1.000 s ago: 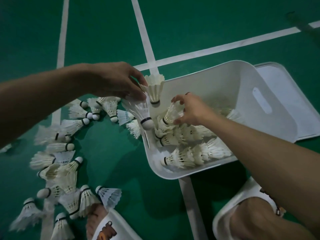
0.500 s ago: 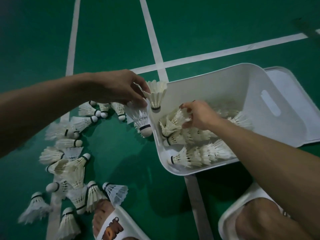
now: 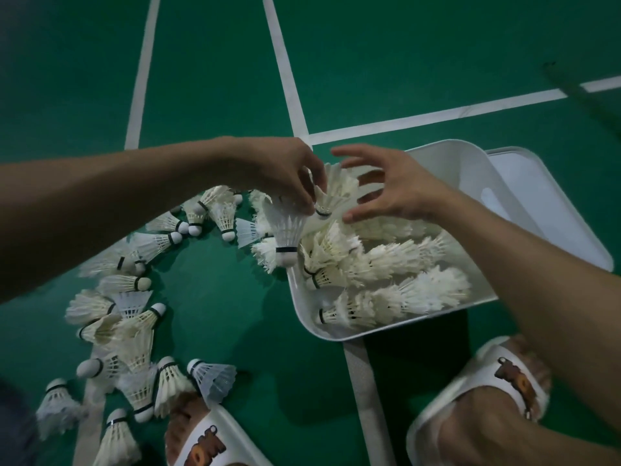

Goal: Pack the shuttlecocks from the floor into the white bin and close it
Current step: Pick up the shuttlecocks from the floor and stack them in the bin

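Observation:
A white bin (image 3: 504,210) lies tilted on the green floor with several feather shuttlecocks (image 3: 386,280) stacked inside. My left hand (image 3: 279,169) pinches two shuttlecocks by their feathers at the bin's left rim: one (image 3: 285,230) hangs cork down outside the rim, the other (image 3: 331,193) is just over it. My right hand (image 3: 386,186) hovers beside them with spread fingers, holding nothing. Several more shuttlecocks (image 3: 134,314) lie in an arc on the floor to the left.
The bin's white lid (image 3: 554,213) lies flat behind the bin at the right. My two feet in white slippers (image 3: 497,391) (image 3: 205,438) are at the bottom. White court lines (image 3: 285,68) cross the floor.
My right hand has let go of the shuttlecocks in the bin, risen and opened toward the ones in my left hand. My left hand keeps its grip.

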A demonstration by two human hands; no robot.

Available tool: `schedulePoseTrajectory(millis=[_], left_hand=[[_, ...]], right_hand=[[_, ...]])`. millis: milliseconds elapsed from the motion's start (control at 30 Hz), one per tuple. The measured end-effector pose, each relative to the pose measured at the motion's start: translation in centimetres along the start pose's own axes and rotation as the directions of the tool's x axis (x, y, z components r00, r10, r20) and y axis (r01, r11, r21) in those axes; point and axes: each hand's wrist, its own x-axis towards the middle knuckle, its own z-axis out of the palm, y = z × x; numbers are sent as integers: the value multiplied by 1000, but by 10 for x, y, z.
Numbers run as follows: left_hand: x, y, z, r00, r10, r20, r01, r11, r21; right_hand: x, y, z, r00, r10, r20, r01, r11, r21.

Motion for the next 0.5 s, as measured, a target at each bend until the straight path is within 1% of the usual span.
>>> schedulePoseTrajectory(millis=[100,167,267,367,433,500], left_hand=[[6,14,6,999,31,26,-33,997,73],[8,19,11,997,47,62,-52,996,75],[13,20,20,995,49,89,-55,997,59],[20,13,30,995,0,96,-3,999,33],[26,7,36,991,-43,128,38,998,40],[32,2,43,979,-81,185,70,995,65]], right_hand=[[-1,-6,2,1000,-16,2,17,996,-87],[0,1,1,999,-7,-34,2,991,-130],[-2,20,-4,999,22,-43,-29,987,-156],[-4,52,-8,993,82,-84,-97,976,-194],[-7,73,-7,980,145,-135,-166,973,-159],[-7,87,-4,962,173,-214,-204,970,-135]])
